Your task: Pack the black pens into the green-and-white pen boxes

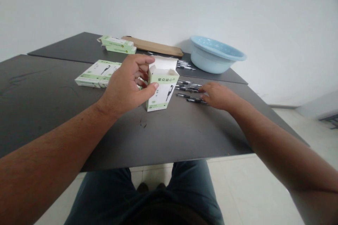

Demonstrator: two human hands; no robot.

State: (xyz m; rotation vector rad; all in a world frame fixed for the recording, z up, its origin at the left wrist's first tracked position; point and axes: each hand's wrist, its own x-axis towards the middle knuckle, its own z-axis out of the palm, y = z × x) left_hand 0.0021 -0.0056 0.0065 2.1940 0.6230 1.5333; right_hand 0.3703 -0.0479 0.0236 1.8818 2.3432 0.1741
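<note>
My left hand grips a white and green pen box by its left side, thumb on the front and fingers at the side. The box stands upright on the table, its top open and the white flap raised at the back. To the right of it, my right hand rests at the ends of several black and clear pens lying on the table. Its thumb and fingers are slightly apart and touch the pens; the fingertips are partly hidden. More pens lie behind the box.
Flat pen boxes lie left of my left hand. Two more boxes are stacked farther back, near a brown cardboard piece. A light blue basin stands at the back right. The dark table has its front edge by my legs.
</note>
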